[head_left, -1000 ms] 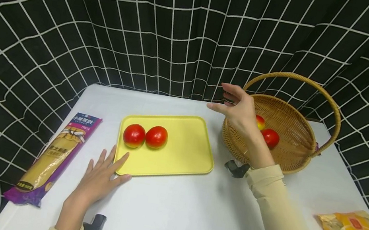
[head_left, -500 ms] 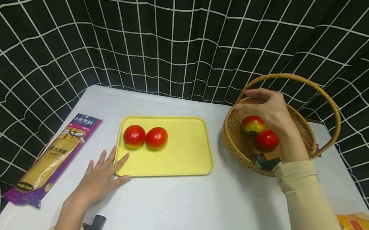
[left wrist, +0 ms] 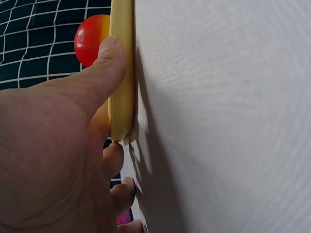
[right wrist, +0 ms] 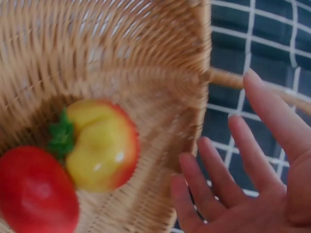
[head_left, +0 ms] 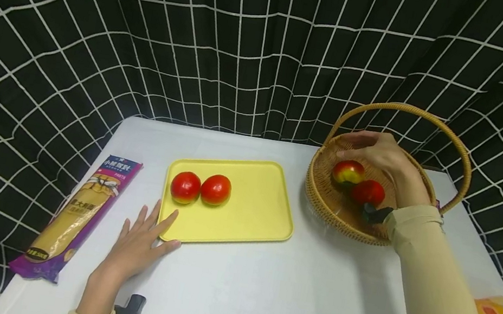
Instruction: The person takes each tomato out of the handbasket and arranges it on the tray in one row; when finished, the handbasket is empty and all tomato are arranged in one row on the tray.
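Tomato [right wrist: 103,145] near spread right hand [head_left: 382,153]

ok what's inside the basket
The basket holds a red fruit and a yellow-red fruit. In the head view, the right hand and sleeve cover part of the inside.

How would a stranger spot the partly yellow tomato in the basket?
Find the wicker basket right of the yellow tray. Inside, the partly yellow tomato lies beside the red tomato. A broad yellow patch sets it apart; its neighbour shows only red.

Rough woven wicker basket [head_left: 328,216]; glossy smooth fruits [head_left: 215,190]; plastic-looking tray [head_left: 259,202].
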A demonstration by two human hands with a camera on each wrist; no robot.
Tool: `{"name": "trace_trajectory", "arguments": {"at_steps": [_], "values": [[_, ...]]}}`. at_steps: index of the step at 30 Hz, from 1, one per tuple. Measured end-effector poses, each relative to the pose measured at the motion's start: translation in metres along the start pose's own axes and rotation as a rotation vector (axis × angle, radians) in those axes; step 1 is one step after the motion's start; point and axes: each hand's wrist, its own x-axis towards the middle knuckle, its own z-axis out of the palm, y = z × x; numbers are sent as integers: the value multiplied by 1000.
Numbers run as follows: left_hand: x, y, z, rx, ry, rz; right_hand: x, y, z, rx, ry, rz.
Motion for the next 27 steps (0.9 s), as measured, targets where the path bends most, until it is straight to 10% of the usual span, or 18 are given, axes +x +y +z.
{"name": "trace_trajectory", "arguments": {"at_steps": [27], "values": [[0, 0, 0, 1, 12, 0, 29, 50, 8, -49, -117, 59]]}}
